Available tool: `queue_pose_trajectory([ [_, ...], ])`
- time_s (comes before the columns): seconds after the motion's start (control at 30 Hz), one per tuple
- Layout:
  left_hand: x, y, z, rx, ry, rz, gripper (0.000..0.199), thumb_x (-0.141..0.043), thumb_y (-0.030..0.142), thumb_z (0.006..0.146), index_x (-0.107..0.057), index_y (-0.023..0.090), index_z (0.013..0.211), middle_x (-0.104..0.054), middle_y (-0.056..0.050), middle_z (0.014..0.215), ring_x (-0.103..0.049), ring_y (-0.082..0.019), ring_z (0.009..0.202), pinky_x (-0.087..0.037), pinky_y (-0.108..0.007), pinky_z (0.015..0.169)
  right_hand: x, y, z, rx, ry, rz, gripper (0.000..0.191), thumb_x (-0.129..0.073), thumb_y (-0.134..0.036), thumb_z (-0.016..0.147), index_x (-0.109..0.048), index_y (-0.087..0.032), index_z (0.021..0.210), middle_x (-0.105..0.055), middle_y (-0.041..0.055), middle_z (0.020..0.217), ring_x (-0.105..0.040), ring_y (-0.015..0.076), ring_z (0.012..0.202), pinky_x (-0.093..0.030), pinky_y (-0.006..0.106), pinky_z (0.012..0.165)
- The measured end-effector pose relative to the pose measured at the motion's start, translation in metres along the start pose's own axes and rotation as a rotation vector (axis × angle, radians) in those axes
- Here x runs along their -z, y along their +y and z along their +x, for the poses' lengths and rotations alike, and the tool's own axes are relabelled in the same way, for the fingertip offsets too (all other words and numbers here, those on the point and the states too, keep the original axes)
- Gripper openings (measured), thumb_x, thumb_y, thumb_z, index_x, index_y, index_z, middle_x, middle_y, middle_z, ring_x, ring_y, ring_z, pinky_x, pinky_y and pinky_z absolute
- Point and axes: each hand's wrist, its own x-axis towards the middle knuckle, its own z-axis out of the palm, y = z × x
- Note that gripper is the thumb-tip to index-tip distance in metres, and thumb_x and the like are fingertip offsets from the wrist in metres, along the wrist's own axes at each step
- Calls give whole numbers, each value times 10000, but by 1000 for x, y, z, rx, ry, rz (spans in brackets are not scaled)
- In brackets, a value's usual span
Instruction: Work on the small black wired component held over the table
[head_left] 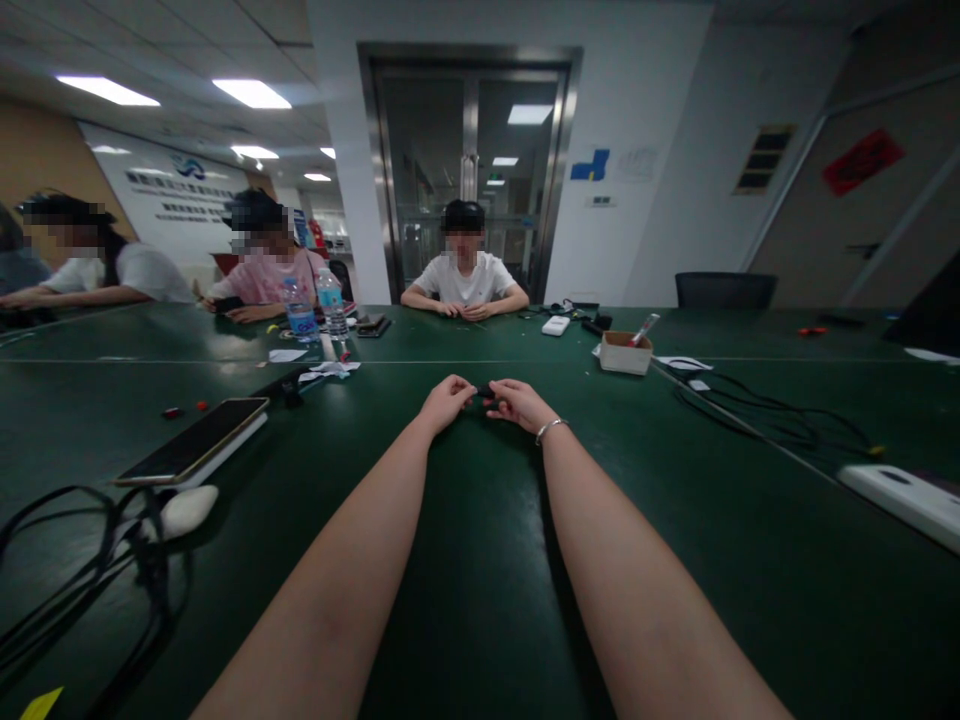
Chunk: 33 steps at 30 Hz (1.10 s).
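Observed: small black elongated object [485, 391], material unclear, held between left hand [448, 402] and right hand [523, 402], both fingertip-pinching; axis roughly left-right, over dark-green worktop [480, 560], neither hand nearer.

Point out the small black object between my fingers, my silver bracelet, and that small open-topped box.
Small black object [485, 392]: head view, on its visible middle.
Silver bracelet [551, 425]: head view, on its band.
Small open-topped box [625, 359]: head view, on its near wall.

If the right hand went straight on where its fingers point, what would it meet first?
The small black object it already touches, then probably the left hand, though exact depth is unclear.
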Motion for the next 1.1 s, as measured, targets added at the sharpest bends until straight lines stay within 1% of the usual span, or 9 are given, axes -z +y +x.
queue_pose_trajectory([
  [0.13,0,-4,3,-36,74,-101,292,-690,379,661,-575,167,825,-622,-20,737,-566,-136,679,-432,-270,664,1,1,1,7,-5,-7,83,-552,-189,892,-533,-123,847,-615,-8,584,-431,1,335,-598,244,571],
  [0.23,1,-5,3,-61,67,-117,304,-706,392,642,-592,157,798,-634,-36,744,-577,-148,691,-434,-284,677,2,2,2,8,-6,0,82,-544,-187,897,-527,-123,849,-615,-7,581,-437,3,338,-597,243,572],
  [0.43,3,-3,1,-24,52,-84,320,-661,443,677,-609,143,775,-663,-63,727,-593,-160,681,-423,-289,664,3,3,2,9,-17,9,54,-566,-154,880,-516,-133,873,-635,6,618,-448,8,356,-596,250,569],
  [0.6,4,4,-2,8,38,33,355,-607,498,715,-605,143,730,-650,-48,681,-540,-134,587,-384,-264,583,2,2,1,17,-13,7,32,-548,-133,885,-519,-136,871,-624,-6,613,-444,8,361,-598,250,572],
  [0.77,6,7,-4,23,22,146,420,-522,559,758,-609,152,698,-632,-38,655,-521,-132,571,-378,-266,587,2,2,1,12,-16,11,59,-588,-137,857,-531,-140,874,-620,-12,631,-441,7,369,-599,258,590],
  [0.97,7,6,-1,48,4,170,463,-496,599,751,-601,156,673,-615,-34,625,-531,-140,572,-381,-268,582,3,2,1,24,-30,6,70,-597,-115,840,-548,-146,879,-625,-11,671,-444,6,387,-599,266,602],
  [1.1,7,3,0,48,-7,180,478,-456,608,768,-591,159,670,-599,-26,597,-527,-138,551,-375,-266,570,3,3,1,29,-23,9,95,-609,-92,819,-562,-152,875,-579,-42,627,-441,10,392,-602,282,604],
])
